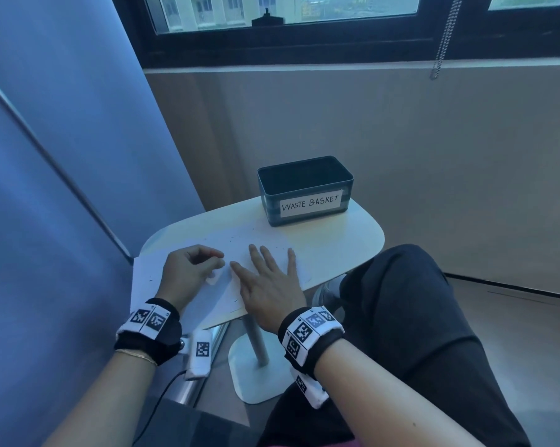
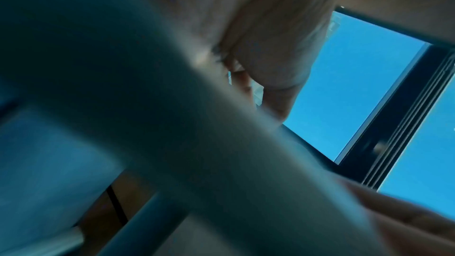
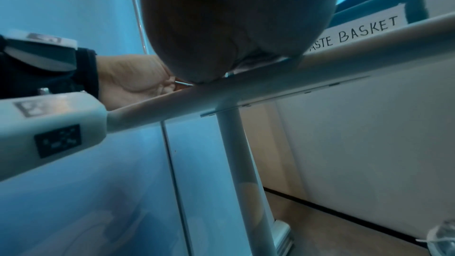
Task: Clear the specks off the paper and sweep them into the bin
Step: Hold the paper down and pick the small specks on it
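- The paper (image 1: 188, 282) lies on the small white counter (image 1: 343, 240), its near-left corner hanging past the rim. The right hand (image 1: 267, 285) rests flat on it, fingers straight and spread. If that hand slides instead of pinning, the sheet likely shifts and tips its load onto the floor.
- The left hand (image 1: 188, 269) sits on the sheet with fingers curled, and a small white object (image 1: 213, 278), perhaps an eraser, shows just under the fingertips. Whether the hand actually grips it I cannot tell; the left wrist view is too blurred to settle it.
- The specks (image 1: 240, 238) are thin dark flecks scattered over the far part of the sheet, with a few near the left and near edges. They look very light, so a brisk sweep probably flicks them off the sides rather than forward.
- The bin (image 1: 306, 191), labelled WASTE BASKET, stands beyond the sheet at the far end of the counter, near but apart from it. Its wall stands well above the surface, so pushed flecks would pile against it; they need lifting or funnelling over the rim.
- The counter stands on a single thin post (image 3: 236, 155), so leaning hard on an edge may rock it.
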